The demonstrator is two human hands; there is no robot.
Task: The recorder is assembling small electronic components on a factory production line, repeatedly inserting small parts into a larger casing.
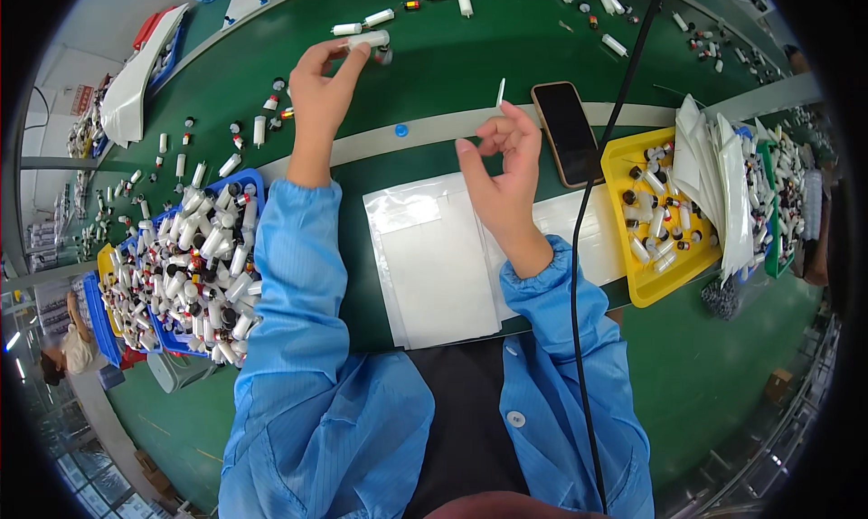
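Note:
My left hand (318,99) reaches over the green conveyor belt, thumb and fingers closed round a small white vial (371,40). A dark round piece shows just under the vial, partly hidden, and it is unclear whether it is attached. My right hand (508,162) hovers above white plastic sheets (436,266), fingers loosely curled and thumb apart from them. A thin white stick (501,91) shows right beyond its fingertips; whether they touch it, I cannot tell.
A blue bin (261,193) heaped with vials stands at left. To the right are a phone (568,135) and a yellow tray (640,288) with vials and folded white sheets (734,193). A black cable (579,320) hangs across the view. A blue cap (401,130) lies on the metal strip.

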